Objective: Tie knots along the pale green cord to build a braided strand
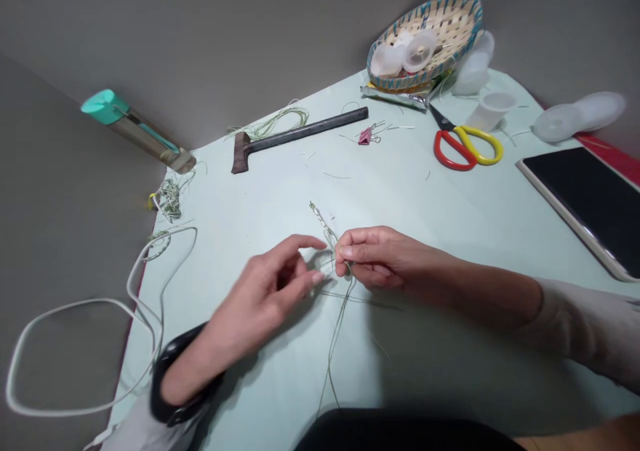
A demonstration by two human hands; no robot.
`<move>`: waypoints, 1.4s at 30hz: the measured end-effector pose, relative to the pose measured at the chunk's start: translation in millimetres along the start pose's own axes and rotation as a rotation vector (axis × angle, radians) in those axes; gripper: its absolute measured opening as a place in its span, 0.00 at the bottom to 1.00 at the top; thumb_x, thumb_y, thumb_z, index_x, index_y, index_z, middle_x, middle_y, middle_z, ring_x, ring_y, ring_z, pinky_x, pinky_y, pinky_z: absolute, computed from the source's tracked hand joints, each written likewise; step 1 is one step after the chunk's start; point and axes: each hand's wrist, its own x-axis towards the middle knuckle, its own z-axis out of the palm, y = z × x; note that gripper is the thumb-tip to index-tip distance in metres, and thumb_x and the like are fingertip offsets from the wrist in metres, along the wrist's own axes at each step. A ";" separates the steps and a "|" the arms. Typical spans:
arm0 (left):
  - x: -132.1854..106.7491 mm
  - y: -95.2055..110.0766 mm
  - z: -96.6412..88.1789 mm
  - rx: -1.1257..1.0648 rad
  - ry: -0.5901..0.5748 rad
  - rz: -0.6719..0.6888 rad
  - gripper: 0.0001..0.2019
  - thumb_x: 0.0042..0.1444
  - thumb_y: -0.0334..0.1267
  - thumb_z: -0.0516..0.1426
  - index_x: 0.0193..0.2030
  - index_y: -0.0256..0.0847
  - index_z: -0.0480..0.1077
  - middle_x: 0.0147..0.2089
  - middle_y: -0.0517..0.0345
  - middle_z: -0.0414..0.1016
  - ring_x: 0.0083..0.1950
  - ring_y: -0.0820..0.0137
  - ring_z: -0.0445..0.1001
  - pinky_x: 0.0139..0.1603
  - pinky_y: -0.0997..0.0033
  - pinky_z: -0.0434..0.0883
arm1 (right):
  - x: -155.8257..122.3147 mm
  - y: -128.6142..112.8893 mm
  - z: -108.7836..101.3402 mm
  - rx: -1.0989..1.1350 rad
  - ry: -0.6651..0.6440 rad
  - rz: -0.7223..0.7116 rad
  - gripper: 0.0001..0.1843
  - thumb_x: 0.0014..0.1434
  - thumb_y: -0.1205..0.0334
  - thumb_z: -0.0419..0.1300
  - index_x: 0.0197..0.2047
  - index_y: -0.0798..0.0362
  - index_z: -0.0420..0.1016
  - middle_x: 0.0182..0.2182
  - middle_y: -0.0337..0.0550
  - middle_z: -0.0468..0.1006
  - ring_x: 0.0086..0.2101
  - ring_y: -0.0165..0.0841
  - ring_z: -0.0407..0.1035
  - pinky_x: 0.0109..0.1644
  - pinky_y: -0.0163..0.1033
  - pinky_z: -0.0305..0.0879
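- Right hand (367, 256): your grip is pinched on the strands of the braided cord (321, 219).
- Left hand (270, 281): your thumb and forefinger stand apart, just left of the strands.
- Braided cord: mid-way across your surface (240, 204), nearer than the hammer (305, 132).

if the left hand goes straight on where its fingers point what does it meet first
Probably the thin cords just past the fingertips of the left hand, then the right hand pinching them; relative height is unclear from this view.
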 end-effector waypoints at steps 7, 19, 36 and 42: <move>-24.3 -13.4 -72.3 0.978 0.242 0.168 0.13 0.64 0.43 0.54 0.38 0.49 0.81 0.37 0.56 0.84 0.27 0.63 0.77 0.26 0.68 0.64 | 0.6 4.4 -2.9 0.018 -0.008 0.000 0.11 0.67 0.60 0.59 0.35 0.58 0.74 0.14 0.26 0.57 0.15 0.18 0.43 0.21 0.29 0.41; 5.9 -11.8 21.6 0.234 -0.020 0.200 0.11 0.72 0.36 0.47 0.57 0.40 0.64 0.32 0.64 0.75 0.28 0.74 0.68 0.31 0.75 0.64 | 2.0 11.5 1.4 0.048 -0.017 -0.025 0.12 0.66 0.57 0.59 0.35 0.56 0.71 0.16 0.29 0.63 0.16 0.19 0.45 0.19 0.28 0.39; 18.9 -23.3 16.2 0.090 -0.083 0.018 0.13 0.68 0.47 0.55 0.46 0.40 0.74 0.21 0.72 0.51 0.23 0.76 0.51 0.25 0.73 0.52 | 0.3 18.3 4.1 0.067 0.040 -0.045 0.10 0.63 0.56 0.62 0.40 0.55 0.73 0.24 0.32 0.64 0.19 0.19 0.45 0.20 0.30 0.41; 22.1 -24.4 18.6 0.070 -0.042 0.042 0.15 0.67 0.42 0.53 0.33 0.37 0.74 0.23 0.67 0.60 0.25 0.75 0.55 0.25 0.74 0.55 | -4.5 10.2 7.0 -0.065 0.072 -0.042 0.13 0.64 0.55 0.59 0.47 0.54 0.68 0.22 0.28 0.60 0.20 0.21 0.44 0.22 0.31 0.42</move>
